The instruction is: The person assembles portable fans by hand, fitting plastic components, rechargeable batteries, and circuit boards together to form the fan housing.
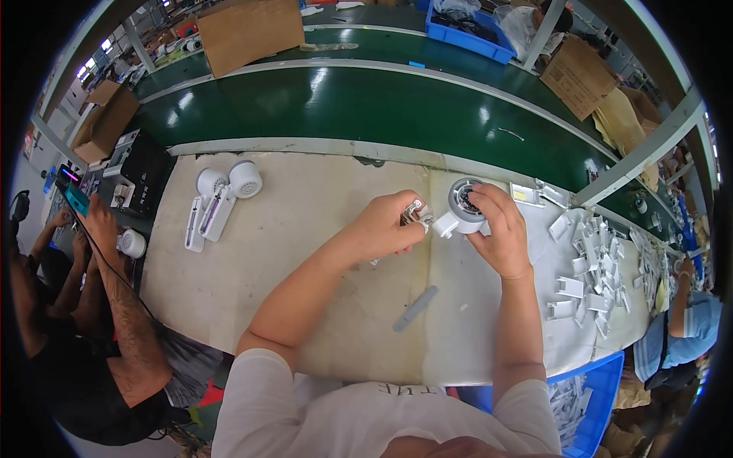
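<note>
Above the middle of the white worktable [305,305], my left hand [382,225] is closed around a small white and metallic part [413,214], much of it hidden by the fingers. Just to its right, my right hand [500,233] grips a round white and grey fan head [463,201] with a short white stub pointing toward my left hand. Its fingers lie over the dark centre of the fan head. The two parts are close together; whether they touch, I cannot tell. A grey flat tool [415,308] lies on the table below my hands.
Two white handheld fans [220,202] lie at the left. Many loose white plastic pieces [592,267] are heaped at the right, above a blue bin [599,408]. Behind the table runs a green conveyor belt [366,103]. Co-workers sit left and right, beside a black box [141,172] on the left.
</note>
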Demonstrator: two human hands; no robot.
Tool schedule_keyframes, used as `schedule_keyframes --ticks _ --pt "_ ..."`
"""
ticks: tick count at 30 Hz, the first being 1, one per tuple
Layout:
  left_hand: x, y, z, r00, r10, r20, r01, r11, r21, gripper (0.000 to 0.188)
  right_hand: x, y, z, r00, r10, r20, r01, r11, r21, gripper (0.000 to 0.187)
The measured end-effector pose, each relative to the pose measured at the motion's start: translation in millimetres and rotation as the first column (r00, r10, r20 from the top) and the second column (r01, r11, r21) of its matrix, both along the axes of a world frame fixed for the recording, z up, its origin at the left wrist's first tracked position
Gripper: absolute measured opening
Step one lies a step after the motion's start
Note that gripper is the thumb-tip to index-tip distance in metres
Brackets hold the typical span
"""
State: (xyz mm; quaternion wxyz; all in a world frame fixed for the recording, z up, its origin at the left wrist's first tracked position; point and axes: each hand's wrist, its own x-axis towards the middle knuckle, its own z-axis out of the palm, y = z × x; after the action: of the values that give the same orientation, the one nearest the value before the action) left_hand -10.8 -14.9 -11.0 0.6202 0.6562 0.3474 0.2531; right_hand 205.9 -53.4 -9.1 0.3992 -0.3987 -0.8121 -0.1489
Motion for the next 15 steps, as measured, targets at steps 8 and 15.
schedule_keyframes --ticks 8,15 --pt "-2.5 -4.1 -4.5 0.995 0.067 -0.081 -0.047 0.972 0.228 0.024 -9.1 -11.2 14.0 1.0 -0.007 -0.004 0.006 0.992 -0.123 0.058" --pt "-0.4 -7.8 -6.8 0.961 0.028 -0.274 0.107 0.879 0.465 0.024 1.9 -25.3 30.9 0.909 0.103 -0.404 -0.337 0.752 -0.566 0.056"
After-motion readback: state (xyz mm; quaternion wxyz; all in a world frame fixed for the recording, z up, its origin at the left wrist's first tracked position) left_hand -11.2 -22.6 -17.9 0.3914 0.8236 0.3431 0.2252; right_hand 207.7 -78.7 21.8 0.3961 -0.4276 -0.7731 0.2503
